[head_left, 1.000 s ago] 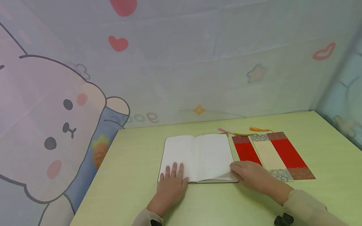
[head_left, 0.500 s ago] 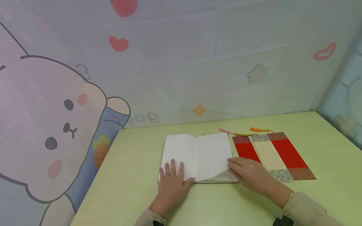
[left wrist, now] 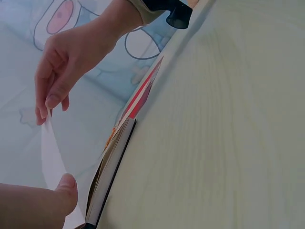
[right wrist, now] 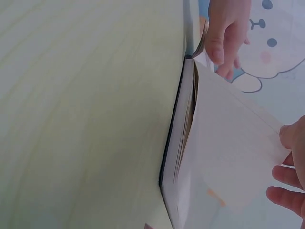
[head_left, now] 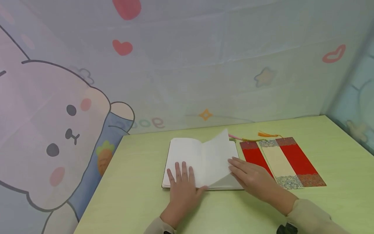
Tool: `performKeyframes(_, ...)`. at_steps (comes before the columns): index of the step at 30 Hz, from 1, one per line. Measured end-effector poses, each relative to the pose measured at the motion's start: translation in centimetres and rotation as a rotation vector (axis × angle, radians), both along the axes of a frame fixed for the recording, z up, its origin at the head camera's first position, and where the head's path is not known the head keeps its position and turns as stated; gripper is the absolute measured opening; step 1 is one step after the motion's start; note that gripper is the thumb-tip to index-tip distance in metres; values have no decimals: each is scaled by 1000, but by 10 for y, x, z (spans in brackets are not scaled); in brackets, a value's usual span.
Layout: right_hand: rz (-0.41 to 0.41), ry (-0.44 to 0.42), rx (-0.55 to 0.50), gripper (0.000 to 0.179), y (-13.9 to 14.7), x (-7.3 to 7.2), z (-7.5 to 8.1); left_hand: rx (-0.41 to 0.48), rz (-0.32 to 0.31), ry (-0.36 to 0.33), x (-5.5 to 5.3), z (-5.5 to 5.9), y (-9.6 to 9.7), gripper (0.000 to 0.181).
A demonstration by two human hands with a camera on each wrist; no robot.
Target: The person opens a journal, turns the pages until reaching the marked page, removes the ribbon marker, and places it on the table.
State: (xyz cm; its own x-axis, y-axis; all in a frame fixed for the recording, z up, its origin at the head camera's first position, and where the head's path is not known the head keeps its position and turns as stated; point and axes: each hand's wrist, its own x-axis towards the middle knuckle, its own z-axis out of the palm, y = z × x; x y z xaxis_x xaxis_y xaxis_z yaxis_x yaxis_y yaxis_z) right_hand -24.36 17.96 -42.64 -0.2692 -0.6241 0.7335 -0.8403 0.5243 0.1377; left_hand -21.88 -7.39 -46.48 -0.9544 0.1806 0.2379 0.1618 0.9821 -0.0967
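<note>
An open notebook point(head_left: 184, 149) with blank white pages lies on the table. My left hand point(head_left: 184, 188) rests on its left page, fingers spread and straight, thumb reaching across the lower spine. My right hand point(head_left: 252, 177) pinches the outer edge of a right-hand page point(head_left: 217, 156) between thumb and fingers. That page stands lifted and bent, its far corner pointing up. In the right wrist view the raised page point(right wrist: 233, 129) slants away from the page block point(right wrist: 178, 133), which stays flat on the cover. The left wrist view shows the right thumb and fingertips on the page's edge.
Right of the notebook lie flat bookmarks: a red one point(head_left: 253, 154), a cream one with patterned ends point(head_left: 279, 159) and another red one point(head_left: 301, 159). An orange tassel point(head_left: 268, 134) and a pink tassel point(head_left: 235, 137) extend at their far ends. A printed curtain point(head_left: 187, 71) hangs behind the table.
My right hand has moved left and slightly up, lifting the right page off the stack from a slightly raised corner. My left hand has shifted a little to the right on the left page.
</note>
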Motion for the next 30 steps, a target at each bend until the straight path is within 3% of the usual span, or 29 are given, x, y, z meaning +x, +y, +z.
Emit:
performKeyframes(4,0,-1,2,42,-4,-1,2,-16,-55,-18,-3,1,12,89)
performKeyframes(9,18,-10,8,38,-9,-1,4,29,-95,-21,-4,3,21,87)
performKeyframes(16,23,-22,11,34,-11,-1,5,31,-137,37,-8,2,24,80)
performKeyframes(22,9,-4,-18,45,-12,-1,7,33,-159,82,-8,9,23,73)
performKeyframes(30,8,39,-71,45,-9,-2,5,44,-237,211,-6,9,18,77)
